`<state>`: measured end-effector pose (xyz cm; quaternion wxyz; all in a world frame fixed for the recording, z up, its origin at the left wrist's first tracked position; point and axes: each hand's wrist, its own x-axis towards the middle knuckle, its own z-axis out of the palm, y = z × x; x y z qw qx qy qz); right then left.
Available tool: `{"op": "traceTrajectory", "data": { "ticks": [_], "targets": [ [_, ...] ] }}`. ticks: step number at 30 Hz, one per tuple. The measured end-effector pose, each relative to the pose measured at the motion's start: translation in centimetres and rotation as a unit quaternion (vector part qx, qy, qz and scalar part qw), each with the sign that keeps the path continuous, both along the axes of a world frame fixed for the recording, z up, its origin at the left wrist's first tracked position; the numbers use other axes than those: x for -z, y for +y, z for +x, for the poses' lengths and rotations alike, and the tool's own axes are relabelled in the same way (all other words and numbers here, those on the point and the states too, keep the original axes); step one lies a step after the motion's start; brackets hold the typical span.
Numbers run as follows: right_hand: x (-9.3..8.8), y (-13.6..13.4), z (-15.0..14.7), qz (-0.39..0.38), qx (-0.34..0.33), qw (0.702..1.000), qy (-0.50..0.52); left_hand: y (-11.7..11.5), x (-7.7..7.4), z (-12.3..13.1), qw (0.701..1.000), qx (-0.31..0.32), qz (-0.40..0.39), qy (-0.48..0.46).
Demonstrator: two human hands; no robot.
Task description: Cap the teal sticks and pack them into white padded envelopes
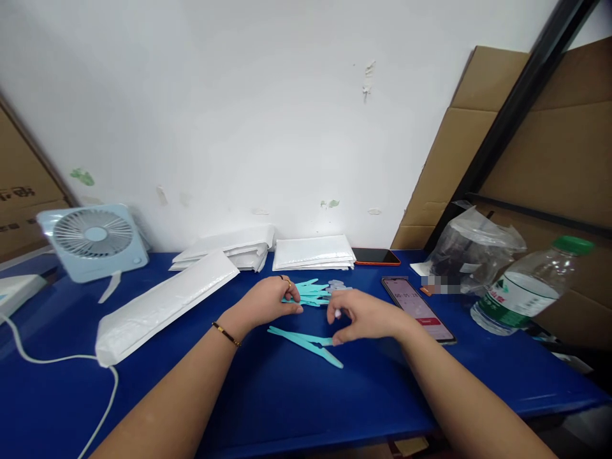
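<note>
A pile of flat teal plastic sticks (310, 292), shaped like eyebrow razors, lies in the middle of the blue table. At its left end is my left hand (268, 299), thumb and fingers closed on the teal ends. My right hand (366, 315) hovers at the pile's right with curled fingers, its thumb apart from the index finger. Nearer to me, two more teal sticks (310, 345) lie crossed in a narrow V. The right thumb is close to the end of one; contact is unclear. Behind my right fingers are pale purple pieces (338, 285), partly hidden.
White padded envelopes (313, 252) are stacked along the wall, and a single envelope (162, 306) lies at the left. A fan (95, 236) and a white cable (52, 361) are further left. Phones (421, 309), a plastic bag (471, 248) and a water bottle (526, 290) stand at the right.
</note>
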<state>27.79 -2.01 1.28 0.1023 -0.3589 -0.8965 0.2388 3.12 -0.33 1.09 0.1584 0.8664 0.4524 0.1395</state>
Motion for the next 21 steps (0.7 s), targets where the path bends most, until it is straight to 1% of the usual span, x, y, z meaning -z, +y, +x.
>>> {"op": "traceTrajectory", "data": {
  "ticks": [1,3,6,8,11,13,15,16,18,20,21],
  "targets": [
    [0.1,-0.4,-0.4,-0.006,-0.013,1.000,-0.018,-0.3,-0.1,0.1,1.000,0.023,-0.018,0.004],
    [0.3,-0.8,-1.1,-0.009,-0.016,0.999,-0.038,-0.7,0.0,0.3,0.996,0.068,-0.052,0.016],
    [0.7,-0.6,-1.3,-0.023,0.014,0.999,-0.041,-0.9,0.4,0.5,0.990,0.112,-0.080,0.040],
    [0.7,-0.3,-1.1,-0.034,0.046,0.998,-0.032,-0.8,0.7,0.7,0.990,0.116,-0.066,0.053],
    [0.5,0.2,-0.7,-0.033,0.088,0.996,0.011,-0.6,0.6,1.1,0.993,0.097,0.010,0.064],
    [0.5,0.7,-0.4,-0.020,0.116,0.992,0.046,-0.3,0.4,1.2,0.992,0.067,0.080,0.076],
    [0.7,1.3,0.1,0.003,0.150,0.987,0.061,0.2,0.3,1.0,0.986,0.033,0.131,0.099],
    [0.8,1.7,0.3,0.017,0.167,0.984,0.063,0.4,0.2,0.9,0.983,0.016,0.144,0.111],
    [1.0,2.4,0.9,0.042,0.198,0.977,0.062,0.8,0.2,0.4,0.982,-0.015,0.145,0.121],
    [1.0,2.9,1.4,0.067,0.222,0.971,0.065,0.7,0.0,0.1,0.986,-0.036,0.128,0.099],
    [0.9,3.0,1.6,0.082,0.226,0.968,0.071,0.4,-0.2,0.1,0.990,-0.032,0.113,0.080]
  ]
}}
